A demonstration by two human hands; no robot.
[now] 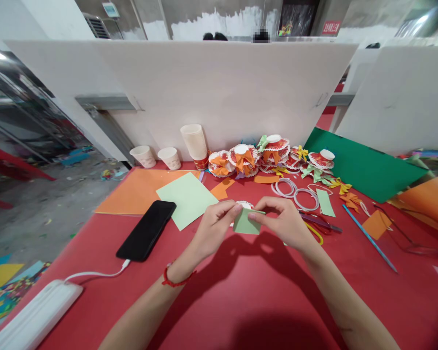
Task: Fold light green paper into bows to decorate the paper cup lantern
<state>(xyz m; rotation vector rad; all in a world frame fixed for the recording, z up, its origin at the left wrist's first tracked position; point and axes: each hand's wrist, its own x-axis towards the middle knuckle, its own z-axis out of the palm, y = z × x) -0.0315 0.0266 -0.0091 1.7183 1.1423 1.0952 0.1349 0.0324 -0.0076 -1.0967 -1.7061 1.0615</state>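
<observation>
Holding a small green paper piece (245,223) just above the red table (241,291), between phone (147,236) and scissors (319,221). Pinching its left edge with the left hand (215,226), its top right corner with the right hand (282,223); each grip clenched on it, thumb to forefinger, seemingly to keep it taut and level. Behind, within reach: a larger green sheet (186,199) and paper decorations (248,158).

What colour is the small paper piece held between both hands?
Pale green; the head view shows the small paper piece best, against the red table.
</observation>
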